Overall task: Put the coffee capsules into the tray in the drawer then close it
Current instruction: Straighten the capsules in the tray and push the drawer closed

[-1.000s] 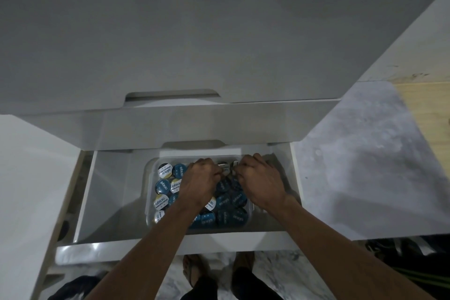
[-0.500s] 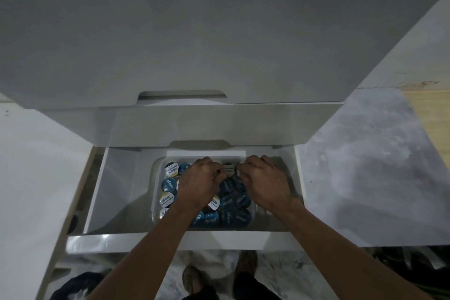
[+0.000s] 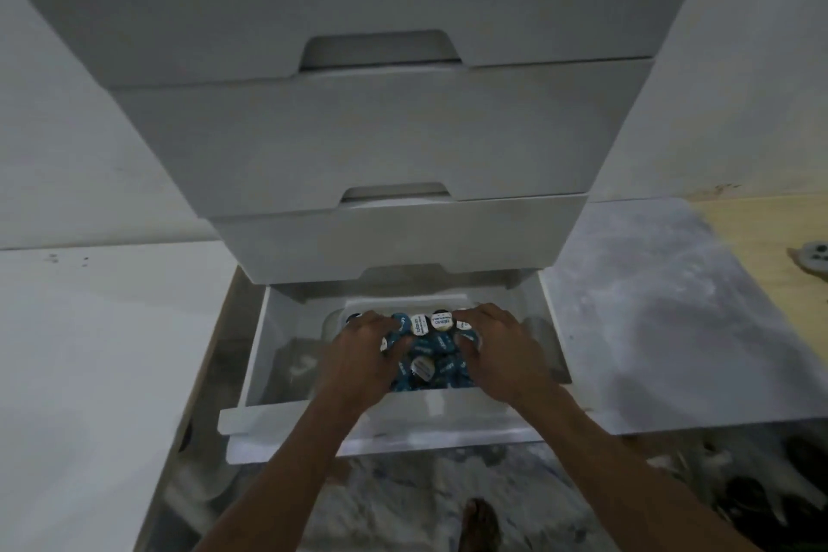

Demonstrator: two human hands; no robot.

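While the bottom drawer (image 3: 269, 354) of the white chest (image 3: 381, 139) stands pulled out toward us, we see both hands down inside it, over a heap of coffee capsules (image 3: 437, 356). The capsules — mostly blue-lidded, a few with white lids and dark print — lie crowded in a clear tray (image 3: 334, 320) that sits in the middle of the drawer, its far rim just showing past the fingers.

The left hand (image 3: 358, 356) rests on the left part of the heap, back upward, its fingers bent over the capsules; we cannot tell whether it grips one or only lies on them. The right hand (image 3: 502, 354) lies on the right part of the heap in the same way, fingers curved downward onto the lids, and here too any hold on a single capsule is hidden from us. Between the two hands several lids face up, two white ones at the far edge of the tray.

The drawer's front panel (image 3: 403, 435) is nearest us, well out from the chest, and the two drawers above it are pushed in. To the right lies a grey marbled floor (image 3: 649, 318), with a yellowish strip (image 3: 770, 238) beyond it — a small pale object (image 3: 813, 255) rests at its right edge. At the near edge a bare foot (image 3: 481, 524) shows on the patterned floor.
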